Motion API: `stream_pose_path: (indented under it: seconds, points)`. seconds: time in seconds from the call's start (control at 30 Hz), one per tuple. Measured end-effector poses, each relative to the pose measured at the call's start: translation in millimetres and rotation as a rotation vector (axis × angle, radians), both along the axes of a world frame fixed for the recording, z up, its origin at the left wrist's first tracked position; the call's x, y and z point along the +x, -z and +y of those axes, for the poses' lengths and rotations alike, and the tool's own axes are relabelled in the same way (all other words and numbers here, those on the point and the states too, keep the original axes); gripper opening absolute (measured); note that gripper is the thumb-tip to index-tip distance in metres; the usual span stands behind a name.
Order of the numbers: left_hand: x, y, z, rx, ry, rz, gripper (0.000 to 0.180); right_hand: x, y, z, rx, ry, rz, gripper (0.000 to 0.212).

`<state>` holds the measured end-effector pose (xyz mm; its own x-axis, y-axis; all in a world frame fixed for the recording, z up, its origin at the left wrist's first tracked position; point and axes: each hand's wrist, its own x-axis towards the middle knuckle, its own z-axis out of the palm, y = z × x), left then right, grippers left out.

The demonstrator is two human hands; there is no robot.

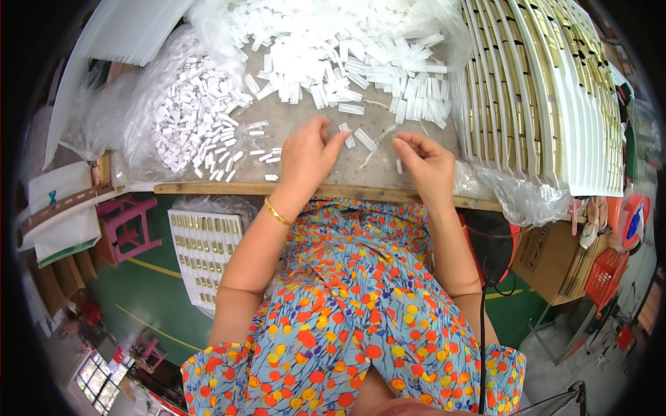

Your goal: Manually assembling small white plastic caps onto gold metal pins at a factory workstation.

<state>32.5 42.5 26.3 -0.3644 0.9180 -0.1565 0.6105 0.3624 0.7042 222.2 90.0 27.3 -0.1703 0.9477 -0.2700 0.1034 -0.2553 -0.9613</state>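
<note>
Upper left, small white pieces (187,111) heap; the left hand (306,158), thumb parted, looks empty beside two clear strips (364,139), upper centre, probably best lifted by their edges; the right hand (429,163) pinches near a white sliver (399,166), its hold unclear

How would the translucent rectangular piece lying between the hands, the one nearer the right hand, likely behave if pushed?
The translucent piece is small and slim, so it is probably light. Lying flat with straight edges on the grey tabletop, it would likely slide rather than roll. Its straight outline suggests it is fairly stiff.
</note>
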Motion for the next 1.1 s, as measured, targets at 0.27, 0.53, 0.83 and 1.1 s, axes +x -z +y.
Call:
stream_pose_path:
  seconds: [0.27,0.53,0.83,1.1]
  points:
    - [10,21,8,0.166,0.068,0.206,0.032,-19,11,0,0.053,-0.05,0.036,0.017]
    - [4,8,8,0.03,-0.055,-0.518,0.026,-23,13,-1,0.063,-0.063,0.06,0.016]
    - [17,0,4,0.106,-0.169,-1.005,0.024,-35,3,-1,0.44,-0.066,-0.09,0.01]
    - [24,-6,6,0.138,-0.135,-0.971,0.022,-35,-2,-1,0.457,-0.066,-0.09,0.009]
